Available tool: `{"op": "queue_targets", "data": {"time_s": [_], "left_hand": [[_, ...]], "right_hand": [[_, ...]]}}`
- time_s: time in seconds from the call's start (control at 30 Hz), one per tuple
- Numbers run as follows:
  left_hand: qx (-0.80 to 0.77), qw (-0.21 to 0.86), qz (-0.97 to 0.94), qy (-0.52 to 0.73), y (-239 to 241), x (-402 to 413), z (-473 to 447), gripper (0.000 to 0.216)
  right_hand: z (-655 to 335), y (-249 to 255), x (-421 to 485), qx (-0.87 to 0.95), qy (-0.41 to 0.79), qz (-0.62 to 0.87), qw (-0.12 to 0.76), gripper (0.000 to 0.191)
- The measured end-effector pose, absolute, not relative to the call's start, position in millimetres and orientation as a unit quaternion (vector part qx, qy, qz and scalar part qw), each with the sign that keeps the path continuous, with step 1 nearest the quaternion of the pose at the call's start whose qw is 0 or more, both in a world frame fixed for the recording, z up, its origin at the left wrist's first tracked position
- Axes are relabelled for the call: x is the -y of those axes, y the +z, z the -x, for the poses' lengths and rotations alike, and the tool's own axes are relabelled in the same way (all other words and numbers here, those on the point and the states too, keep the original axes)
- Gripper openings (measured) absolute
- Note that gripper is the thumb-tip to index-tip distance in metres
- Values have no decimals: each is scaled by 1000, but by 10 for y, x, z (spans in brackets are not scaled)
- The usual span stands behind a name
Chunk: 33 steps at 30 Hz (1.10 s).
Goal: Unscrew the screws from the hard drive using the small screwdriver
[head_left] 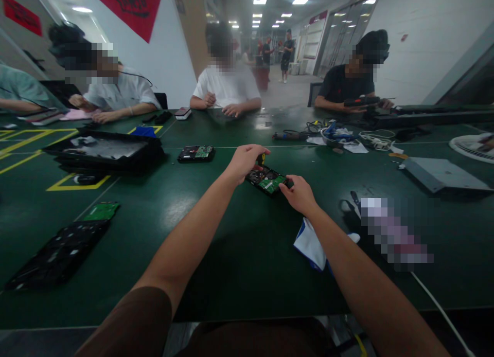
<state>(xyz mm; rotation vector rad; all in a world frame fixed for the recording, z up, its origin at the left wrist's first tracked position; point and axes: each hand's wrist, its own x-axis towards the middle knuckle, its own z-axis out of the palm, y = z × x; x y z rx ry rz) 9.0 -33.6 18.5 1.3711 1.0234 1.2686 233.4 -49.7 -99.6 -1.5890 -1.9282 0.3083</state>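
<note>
In the middle of the table is a black electronic device point(272, 182), its inside bare with a green circuit board showing. Over its far left end, my left hand point(247, 163) is closed around a short black-and-yellow screwdriver point(263, 158), whose tip I cannot make out. My right hand point(300, 193) grips the device's right edge between thumb and fingers. A white-and-blue cloth point(311, 245) lies under my right forearm.
Left are a similar opened device point(196, 153), a black tray point(116, 145) and a black casing with green board point(64, 249). Cables point(339, 134), a silver box point(447, 175) and a blurred-out phone-like object point(393, 231) lie right. Several people sit opposite.
</note>
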Motion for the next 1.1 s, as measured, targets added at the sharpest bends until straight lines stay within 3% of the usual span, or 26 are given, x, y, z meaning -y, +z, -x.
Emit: {"op": "queue_targets", "data": {"time_s": [0.27, 0.57, 0.8, 1.1], "left_hand": [[-387, 539, -515, 543, 177, 347, -98, 20], [-394, 504, -563, 523, 171, 313, -73, 24], [-350, 602, -504, 511, 158, 332, -97, 19], [-370, 567, -505, 536, 140, 291, -87, 17]], "right_hand": [[-2323, -986, 502, 733, 117, 597, 303, 45], [-2333, -999, 485, 730, 116, 595, 316, 42], [-2341, -1011, 479, 742, 98, 582, 316, 39], [-2330, -970, 505, 735, 120, 594, 302, 42]]}}
